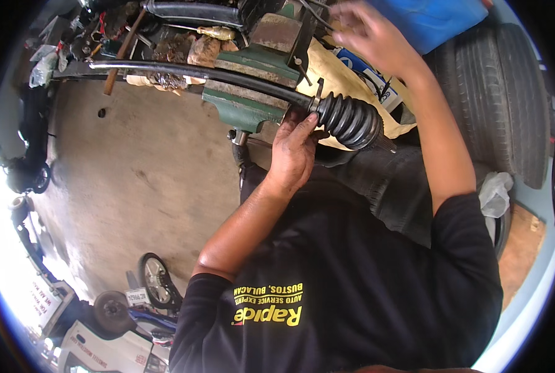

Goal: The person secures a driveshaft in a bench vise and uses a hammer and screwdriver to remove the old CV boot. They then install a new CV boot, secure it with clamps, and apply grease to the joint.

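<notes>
A: Report the work, largest item first.

B: A green-painted metal bench vise [237,110] stands at upper centre. A long, smooth, black metal shaft [228,76] crosses it from the upper left to right of centre, and appears seated between the vise's jaws. I judge the support complete.

A: And the covering?

B: A black, ribbed, cone-shaped rubber boot [350,121] sits on the shaft's right-hand end, right of upper centre, its narrow end toward the vise. I count it as in place.

A: The hands?

B: The bare left hand [295,146], near centre, has thumb and fingers closed about the boot's narrow end. The bare right hand [361,28], at the top right of centre, is blurred; its fingers are bent near a thin, dark, curved rod [318,18]. Whether they are clamped or apart, I cannot tell.

A: Anything outstanding?

B: A narrow metal band [318,90] with a raised tab is at the boot's narrow end. The tab stands upright, so I judge the band unfastened. Any band at the wide end cannot be confirmed.
</notes>
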The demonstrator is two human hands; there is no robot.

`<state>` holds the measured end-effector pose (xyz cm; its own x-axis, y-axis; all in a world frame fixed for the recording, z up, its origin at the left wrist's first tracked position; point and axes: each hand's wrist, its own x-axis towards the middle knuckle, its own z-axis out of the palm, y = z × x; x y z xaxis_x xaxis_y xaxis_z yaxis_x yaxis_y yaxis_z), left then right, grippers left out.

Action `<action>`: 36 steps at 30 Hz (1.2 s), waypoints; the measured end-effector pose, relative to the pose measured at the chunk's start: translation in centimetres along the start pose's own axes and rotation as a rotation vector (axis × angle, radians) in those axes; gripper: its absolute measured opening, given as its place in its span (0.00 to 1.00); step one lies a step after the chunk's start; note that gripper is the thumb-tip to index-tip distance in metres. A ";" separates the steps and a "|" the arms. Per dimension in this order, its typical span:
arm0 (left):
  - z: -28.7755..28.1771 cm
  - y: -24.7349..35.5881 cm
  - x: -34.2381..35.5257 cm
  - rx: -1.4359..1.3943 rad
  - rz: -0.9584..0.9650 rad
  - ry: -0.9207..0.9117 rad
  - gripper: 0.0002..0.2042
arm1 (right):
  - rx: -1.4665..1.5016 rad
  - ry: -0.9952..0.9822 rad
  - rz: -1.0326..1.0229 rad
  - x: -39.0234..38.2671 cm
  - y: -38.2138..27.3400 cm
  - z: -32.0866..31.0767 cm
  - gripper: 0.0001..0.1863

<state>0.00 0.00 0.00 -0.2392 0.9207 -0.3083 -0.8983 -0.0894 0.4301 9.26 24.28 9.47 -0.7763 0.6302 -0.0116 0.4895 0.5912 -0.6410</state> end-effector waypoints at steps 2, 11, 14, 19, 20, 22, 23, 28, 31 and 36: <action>-0.2 0.0 0.2 0.039 0.010 -0.048 0.18 | 0.189 -0.334 0.139 -5.2 -2.0 -1.0 0.34; -1.7 0.6 0.4 0.138 -0.004 -0.203 0.26 | -0.260 -0.186 0.067 -10.0 -6.2 3.8 0.44; -1.4 0.6 0.6 0.133 0.018 -0.224 0.29 | -0.161 -0.228 0.113 -10.7 -4.4 3.2 0.49; -0.9 0.8 0.9 0.181 0.037 -0.213 0.31 | 0.150 -0.424 0.279 -12.1 -0.8 1.7 0.57; -0.9 0.9 0.9 0.180 0.032 -0.213 0.32 | 0.233 -0.413 0.315 -12.7 -0.9 2.1 0.57; -1.0 0.8 1.0 0.166 0.019 -0.201 0.31 | 0.245 -0.347 0.295 -13.5 -1.5 1.8 0.55; -1.1 0.7 1.0 0.151 0.009 -0.188 0.31 | 0.208 -0.322 0.370 -13.7 -2.0 2.0 0.55; -1.5 0.4 1.1 0.156 0.029 -0.178 0.29 | -0.027 -0.301 0.442 -14.0 -4.8 1.7 0.49; -1.4 0.5 1.1 0.113 0.032 -0.164 0.27 | 0.064 -0.205 0.285 -13.7 -4.7 2.8 0.49; -1.1 1.1 0.8 0.147 -0.026 -0.150 0.26 | 0.006 -0.305 0.449 -15.1 -4.1 1.7 0.51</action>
<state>-1.60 0.18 -0.74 -0.1490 0.9692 -0.1963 -0.8376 -0.0182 0.5459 18.29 11.46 10.94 -0.5720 0.6451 -0.5067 0.7978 0.2940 -0.5263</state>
